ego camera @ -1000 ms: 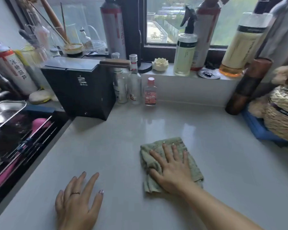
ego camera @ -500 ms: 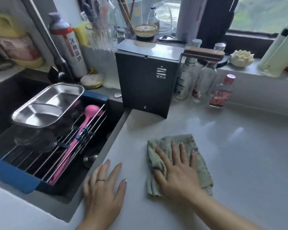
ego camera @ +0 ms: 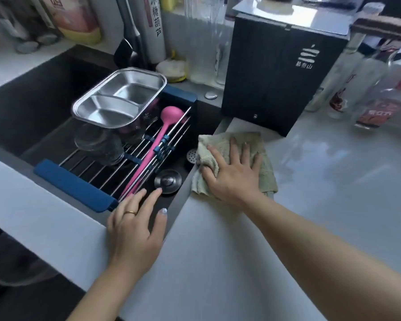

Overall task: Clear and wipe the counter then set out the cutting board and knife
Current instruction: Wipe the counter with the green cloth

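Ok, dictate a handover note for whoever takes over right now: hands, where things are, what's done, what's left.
Right hand: flat, pressing the green cloth on the counter, right at the sink edge.
Left hand: open and empty at the sink's front corner.
Done: the counter section by the cloth is free of items and shows wet streaks.
Left: finish wiping, then set out the cutting board and knife; neither is plainly in view.

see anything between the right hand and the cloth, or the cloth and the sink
Nothing visible. The right hand presses flat on the cloth, and the cloth lies at the sink rim. The black box stands just behind it, not between.
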The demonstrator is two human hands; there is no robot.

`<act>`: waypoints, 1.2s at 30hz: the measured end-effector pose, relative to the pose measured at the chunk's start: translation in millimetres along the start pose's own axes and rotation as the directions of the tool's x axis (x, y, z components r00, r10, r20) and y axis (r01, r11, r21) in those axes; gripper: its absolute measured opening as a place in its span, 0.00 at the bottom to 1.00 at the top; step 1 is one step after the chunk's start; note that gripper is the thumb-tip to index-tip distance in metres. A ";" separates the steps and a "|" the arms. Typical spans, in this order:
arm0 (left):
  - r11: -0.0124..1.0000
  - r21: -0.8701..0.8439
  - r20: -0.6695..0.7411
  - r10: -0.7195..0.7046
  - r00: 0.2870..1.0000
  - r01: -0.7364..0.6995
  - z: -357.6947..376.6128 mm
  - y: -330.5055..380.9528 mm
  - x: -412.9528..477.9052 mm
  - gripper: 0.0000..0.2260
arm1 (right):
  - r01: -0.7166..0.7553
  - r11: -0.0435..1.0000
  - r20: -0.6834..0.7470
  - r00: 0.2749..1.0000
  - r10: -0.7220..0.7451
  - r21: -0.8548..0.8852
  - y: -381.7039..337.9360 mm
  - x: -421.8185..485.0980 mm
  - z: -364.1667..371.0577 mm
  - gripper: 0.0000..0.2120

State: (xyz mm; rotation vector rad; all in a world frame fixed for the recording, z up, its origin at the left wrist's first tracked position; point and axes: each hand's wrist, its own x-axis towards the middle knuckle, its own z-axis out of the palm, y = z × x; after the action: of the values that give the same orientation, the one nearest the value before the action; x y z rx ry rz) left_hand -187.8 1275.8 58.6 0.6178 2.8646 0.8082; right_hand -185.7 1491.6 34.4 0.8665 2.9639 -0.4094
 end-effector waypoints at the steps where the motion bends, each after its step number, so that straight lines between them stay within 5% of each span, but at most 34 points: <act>1: 1.000 0.023 0.014 -0.010 1.000 0.009 -3.1 -8.9 -2.1 0.30 | 0.013 1.000 -0.003 1.000 -0.013 0.015 -5.9 -14.9 3.8 0.30; 14: 0.997 0.076 -0.049 -0.030 0.998 0.034 -36.0 -71.3 -36.7 0.23 | 0.268 0.964 0.063 0.962 -0.267 -0.002 -87.2 -203.5 27.4 0.34; 20: 0.998 0.025 -0.087 -0.048 0.995 0.050 -39.5 -77.4 -42.2 0.30 | 0.410 0.912 0.133 0.904 -0.406 0.000 -124.7 -192.5 32.4 0.35; 25: 0.995 0.099 -0.023 -0.029 0.999 0.031 -29.6 -73.0 -49.2 0.31 | 0.491 0.871 0.140 0.861 -0.490 0.025 -83.9 -217.7 24.2 0.34; 31: 0.975 0.190 0.042 0.108 0.993 -0.114 8.2 -20.5 -95.1 0.30 | 0.375 0.927 0.112 0.920 -0.376 0.026 28.0 -290.8 6.9 0.35; 36: 0.969 0.141 0.089 0.193 0.977 -0.204 45.7 50.4 -146.4 0.30 | 0.099 0.985 0.076 0.993 -0.089 -0.144 145.8 -369.7 -15.1 0.37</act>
State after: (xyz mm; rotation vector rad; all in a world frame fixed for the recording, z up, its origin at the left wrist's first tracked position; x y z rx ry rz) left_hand -27.0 1277.0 44.0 0.9451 2.8447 0.5819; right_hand 205.1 1419.3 50.0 0.6856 2.9340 -0.2143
